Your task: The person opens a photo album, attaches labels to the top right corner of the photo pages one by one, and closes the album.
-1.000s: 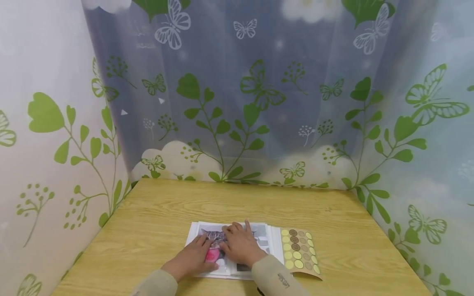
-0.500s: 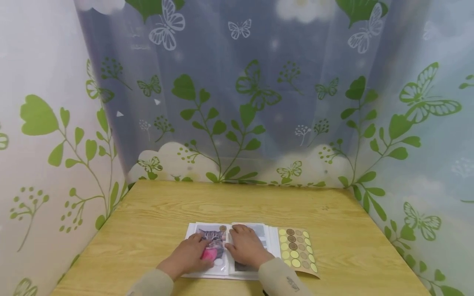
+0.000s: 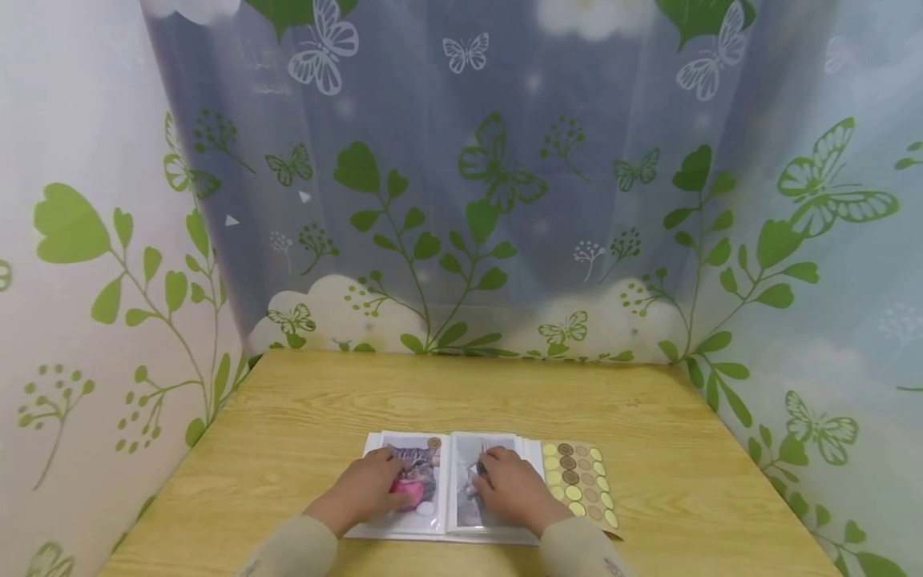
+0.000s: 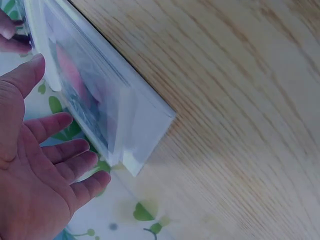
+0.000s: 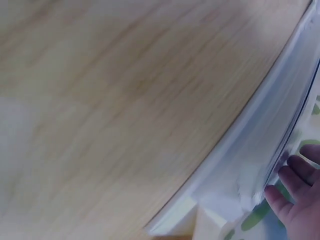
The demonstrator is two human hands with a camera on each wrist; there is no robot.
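A small photo album [image 3: 446, 530] lies spread on the table in the head view. Its left page holds a cat picture [image 3: 421, 465] with a pink patch, and a round brown sticker [image 3: 433, 442] sits at that page's upper right corner. My left hand [image 3: 364, 489] rests over the left page's outer side; in the left wrist view its fingers [image 4: 75, 150] are spread and hold nothing. On the greyish picture [image 3: 467, 505] of the right page lies my right hand [image 3: 517, 487]. The right wrist view shows its fingers [image 5: 295, 182] loosely bent by the page edge.
A sheet of round stickers [image 3: 581, 483], yellow and brown on tan backing, lies against the album's right side, partly beneath its edge. The wooden table [image 3: 310, 401] runs back to a curtain [image 3: 404, 240] printed with leaves and butterflies, with more curtain at both sides.
My right hand has moved from the cat page across to the right page, uncovering the brown sticker at the cat page's corner. My left hand has shifted slightly left.
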